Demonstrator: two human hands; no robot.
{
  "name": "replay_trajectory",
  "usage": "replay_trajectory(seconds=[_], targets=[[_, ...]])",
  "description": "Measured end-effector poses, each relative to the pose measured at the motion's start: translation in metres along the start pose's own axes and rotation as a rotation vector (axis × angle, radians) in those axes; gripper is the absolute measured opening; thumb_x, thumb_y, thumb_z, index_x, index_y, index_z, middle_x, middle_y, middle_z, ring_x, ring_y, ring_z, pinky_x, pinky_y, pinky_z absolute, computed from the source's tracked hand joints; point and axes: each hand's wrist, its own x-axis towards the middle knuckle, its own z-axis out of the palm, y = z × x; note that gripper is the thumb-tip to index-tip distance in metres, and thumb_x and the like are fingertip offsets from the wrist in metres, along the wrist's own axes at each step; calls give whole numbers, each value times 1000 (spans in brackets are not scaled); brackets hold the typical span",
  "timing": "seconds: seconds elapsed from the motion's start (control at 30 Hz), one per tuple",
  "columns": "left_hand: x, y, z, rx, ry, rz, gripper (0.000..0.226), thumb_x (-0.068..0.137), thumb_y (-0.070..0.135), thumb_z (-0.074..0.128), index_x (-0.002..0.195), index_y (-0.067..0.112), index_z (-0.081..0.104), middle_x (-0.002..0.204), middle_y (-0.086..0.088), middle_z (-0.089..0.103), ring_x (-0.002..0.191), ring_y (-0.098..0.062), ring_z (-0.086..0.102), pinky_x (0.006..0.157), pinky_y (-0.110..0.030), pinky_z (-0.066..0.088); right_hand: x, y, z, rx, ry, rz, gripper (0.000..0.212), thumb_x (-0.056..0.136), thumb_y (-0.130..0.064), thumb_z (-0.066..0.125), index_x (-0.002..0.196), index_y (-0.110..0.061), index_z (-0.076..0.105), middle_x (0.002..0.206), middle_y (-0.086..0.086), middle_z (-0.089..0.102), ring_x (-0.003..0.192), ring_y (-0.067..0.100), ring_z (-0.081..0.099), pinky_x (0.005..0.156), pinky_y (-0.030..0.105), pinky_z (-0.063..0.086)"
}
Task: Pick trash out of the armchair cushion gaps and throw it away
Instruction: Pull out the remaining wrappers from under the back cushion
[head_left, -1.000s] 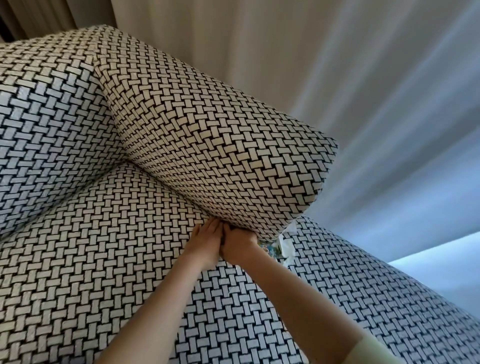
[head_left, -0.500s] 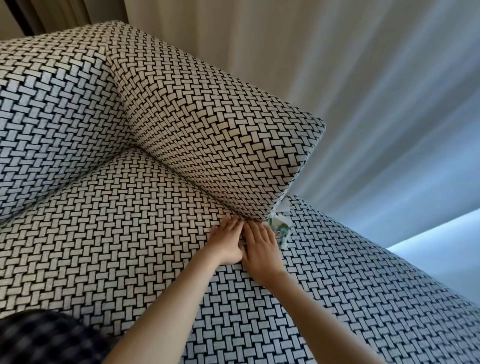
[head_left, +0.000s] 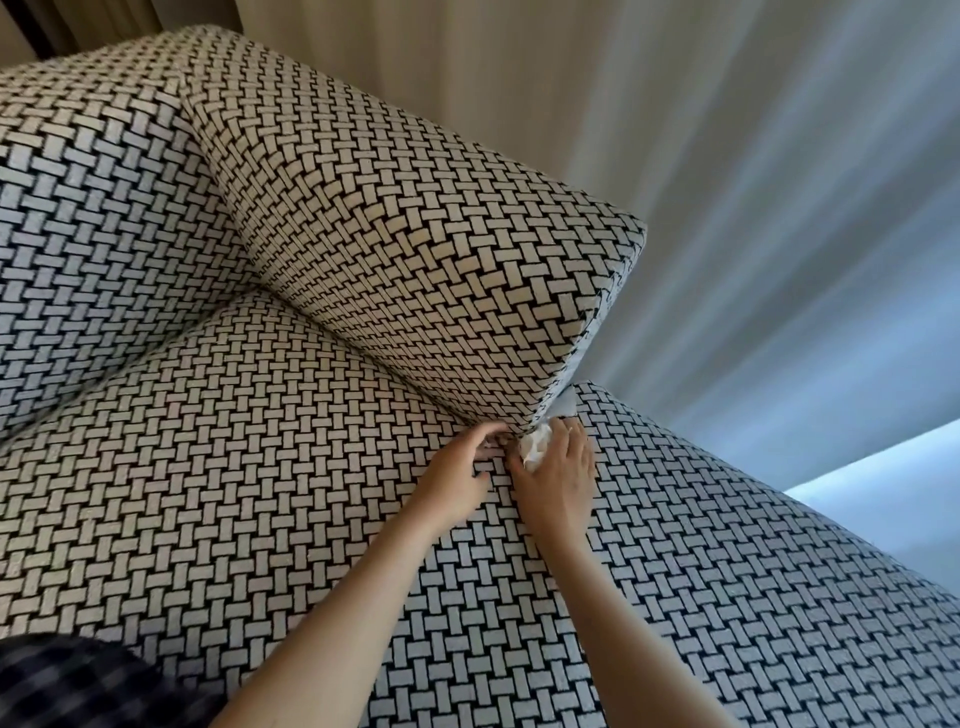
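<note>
Now we see both hands at the woven armchair seat's far edge: right hand fingers pinch white crumpled paper; left hand fingers loosely curled, empty; pale curtains behind.

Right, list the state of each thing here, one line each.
White crumpled paper: partly out of the gap, under the right hand's fingers.
Right hand: closed on the paper.
Left hand: fingertips pressed at the gap, holding nothing visible.
Armrest: in place above the seat cushion.
</note>
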Motion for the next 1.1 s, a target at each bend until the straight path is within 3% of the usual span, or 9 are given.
replay_trajectory(seconds=[0.1,0.23,0.33,0.43,0.5,0.63,0.8,0.97,1.1], targets=[[8,0,1,-87,53,12,60,83,-11,54,132,19,37,136,-4,39,94,-2,57,55,-7,47,5,-2,2,18,46,-3,50,86,-30,56,130,-11,41,133,6,44,126,21,37,108,35,31],[12,-4,-2,-231,130,-53,61,79,-12,58,129,15,37,128,-4,46,87,-3,55,56,-5,47,4,-3,4,-36,60,-49,52,81,-17,64,129,-5,46,123,8,53,115,25,42,102,34,31],[12,-4,-1,-195,193,-68,63,79,-9,60,133,11,36,132,-2,41,109,-9,49,83,-10,46,5,-4,3,-66,44,-26,56,82,-30,64,130,-7,46,126,11,48,116,26,39,102,35,31],[12,-7,4,50,148,-59,60,80,10,66,134,9,39,135,-7,35,128,-19,35,108,-21,28,8,-8,-1,-108,-11,40,67,75,-56,59,125,-13,47,125,8,40,115,26,36,99,37,31],[16,-6,4,276,107,-61,59,80,26,66,132,11,44,138,-10,31,130,-24,27,110,-24,20,15,-14,-3,-104,-42,84,70,71,-60,60,121,-13,47,124,9,40,115,27,35,97,38,30],[30,3,0,512,-5,-158,59,78,46,61,129,21,46,142,-10,24,130,-32,23,112,-37,23,30,-21,-5,-145,-135,150,76,71,-64,59,122,-9,48,125,9,43,116,29,36,97,40,30],[47,7,-7,552,-112,-250,81,71,56,64,140,24,35,144,-6,19,133,-33,19,110,-43,22,34,-24,-8,-154,-166,115,61,78,-48,63,123,-9,50,122,10,46,114,30,36,97,37,30],[42,-4,-7,545,-53,-182,64,73,55,63,130,30,48,138,-5,28,130,-29,24,109,-41,25,28,-29,-4,-285,-144,32,48,85,-37,52,121,-6,47,115,11,54,110,30,40,94,36,30],[37,-9,-7,513,15,-139,62,70,56,67,127,33,53,133,-2,35,126,-25,30,108,-36,29,25,-27,-4,-319,-157,-22,40,91,-28,45,123,-4,45,115,11,55,109,28,41,99,35,30]])
